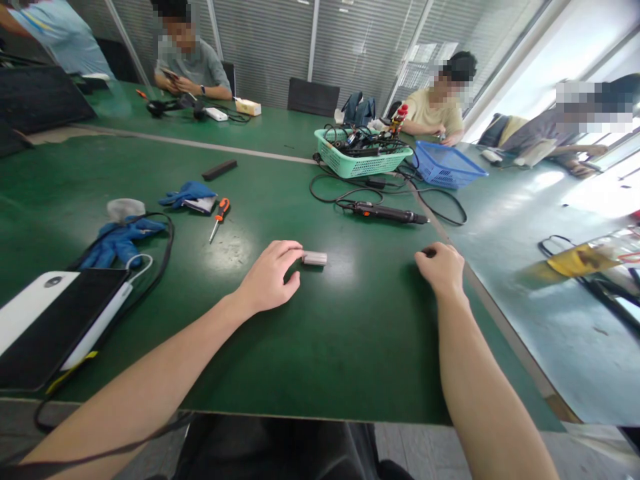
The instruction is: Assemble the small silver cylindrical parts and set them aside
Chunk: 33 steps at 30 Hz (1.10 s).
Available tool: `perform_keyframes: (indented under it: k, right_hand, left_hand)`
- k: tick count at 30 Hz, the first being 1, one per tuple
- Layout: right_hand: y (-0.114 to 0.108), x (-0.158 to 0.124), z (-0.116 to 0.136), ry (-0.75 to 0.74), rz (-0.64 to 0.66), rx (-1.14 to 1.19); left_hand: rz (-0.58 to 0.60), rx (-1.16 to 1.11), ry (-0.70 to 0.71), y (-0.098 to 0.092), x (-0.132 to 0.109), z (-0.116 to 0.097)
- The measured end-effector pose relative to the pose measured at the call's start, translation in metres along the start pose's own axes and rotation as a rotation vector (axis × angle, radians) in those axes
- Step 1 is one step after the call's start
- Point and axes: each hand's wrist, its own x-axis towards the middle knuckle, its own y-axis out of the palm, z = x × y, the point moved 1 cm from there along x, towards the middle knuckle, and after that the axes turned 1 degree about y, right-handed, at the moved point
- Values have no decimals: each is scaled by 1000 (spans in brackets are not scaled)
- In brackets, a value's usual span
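A small, pale, silvery-pink cylinder-like piece [315, 258] lies on the green table in front of me. My left hand [273, 277] rests on the tabletop beside it, fingertips at the piece's left end, thumb held apart. To the right, my right hand [443, 267] is closed with its knuckles up, low over the table near the seam. A dark spot shows between its thumb and finger; what it is I cannot make out. Beyond both hands lies a black electric screwdriver [387, 213] with its cable. An orange-handled screwdriver [220, 217] is up and left of my left hand.
A green basket [373, 165] of cables and tools and a blue basket [447, 167] stand farther back. On the left are blue gloves [123, 241], a black bar [220, 170] and a white-and-black device [65, 320]. Several people sit around the table.
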Motion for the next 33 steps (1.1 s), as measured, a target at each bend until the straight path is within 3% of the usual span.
perform_keyframes:
  k: [6,12,15,17,21,23,26,33]
  right_hand:
    - [7,3,-20,6,66,-89]
    - [1,3,-7,10,60,-104]
    - [-10,-4,30,-37,-49,-64]
    - [-16,-19,71,-185,-66,41]
    - [-19,-71,162,-572,110,328]
    - [-16,-97,193,-694,186,445]
    - [-8,-119,212,-773,299,506]
    - [-4,-116,204,-796,398,482]
  left_hand:
    - [163,0,14,9,1,9]
    - [112,-46,30,7,0,7]
    - [68,-76,58,5,0,5]
    - [51,-91,79,4,1,3]
    - [36,-117,115,0,1,-3]
    - [29,-133,129,-1,1,-5]
    - [24,-165,142,-1,0,-6]
    - [30,-130,93,3,-2,-4]
